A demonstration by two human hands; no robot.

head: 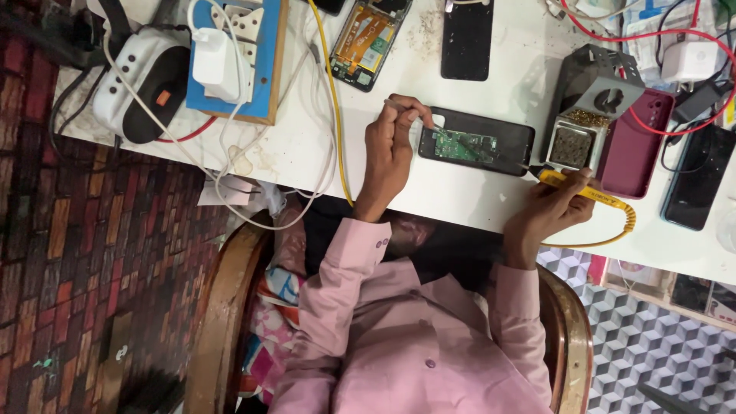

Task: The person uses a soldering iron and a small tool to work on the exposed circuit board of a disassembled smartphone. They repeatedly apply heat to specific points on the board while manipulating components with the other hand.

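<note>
We are working over an opened phone [475, 142] that is lying flat on the white counter [429, 188], its back removed and a green circuit board [464, 146] showing in the middle. Our left hand [392, 146] is sitting just left of the phone, its fingers pinched together on a thin pair of tweezers [414, 113] whose tip is reaching down onto the left end of the board. Our right hand [553, 208] is resting at the counter's near edge, just below and to the right of the phone, closed around the yellow handle of a soldering iron [584, 193]; the iron's dark tip is pointing toward the phone's right end, and we cannot tell whether it is touching. A coiled yellow cord is trailing from the handle toward the right.

Just beyond our right hand, a metal soldering iron stand [594, 115] with a brass wool cleaner is standing beside a maroon phone case [640, 146]. Further along, a dark phone [698, 180] is lying face up. Another dismantled phone [369, 42] and a black phone [468, 38] are lying farther back on the counter, well apart from our hands, near a white charger [213, 65] on a blue board.
</note>
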